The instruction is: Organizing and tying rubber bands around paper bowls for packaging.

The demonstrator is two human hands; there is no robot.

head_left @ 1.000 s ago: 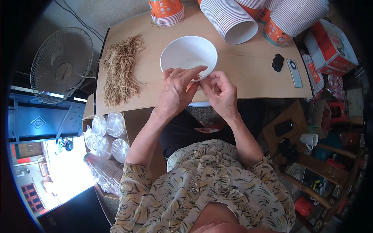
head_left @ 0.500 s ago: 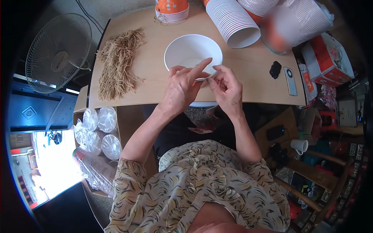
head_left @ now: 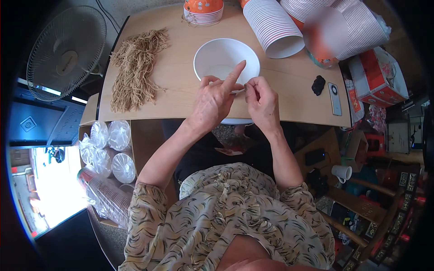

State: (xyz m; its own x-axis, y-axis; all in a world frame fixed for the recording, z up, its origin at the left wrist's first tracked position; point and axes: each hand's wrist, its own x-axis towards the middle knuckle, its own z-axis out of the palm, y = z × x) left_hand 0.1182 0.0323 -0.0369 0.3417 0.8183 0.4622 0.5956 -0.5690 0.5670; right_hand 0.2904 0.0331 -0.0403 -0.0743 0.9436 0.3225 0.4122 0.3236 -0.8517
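1. left hand (head_left: 212,101) rests at the near rim of a white bowl (head_left: 226,61) on the tabletop (head_left: 289,97), forefinger pointing up.
2. right hand (head_left: 261,101), just beside it, has fingers pinched; on what, cannot tell.
3. dry noodles (head_left: 135,67) lie left.

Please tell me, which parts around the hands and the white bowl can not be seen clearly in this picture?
- Head view: whatever the right hand and left hand pinch is too small and covered by the fingers.
- Near rim of the white bowl is hidden behind both hands.
- A second white dish shows only a sliver below the wrists.
- One cup stack is blurred.
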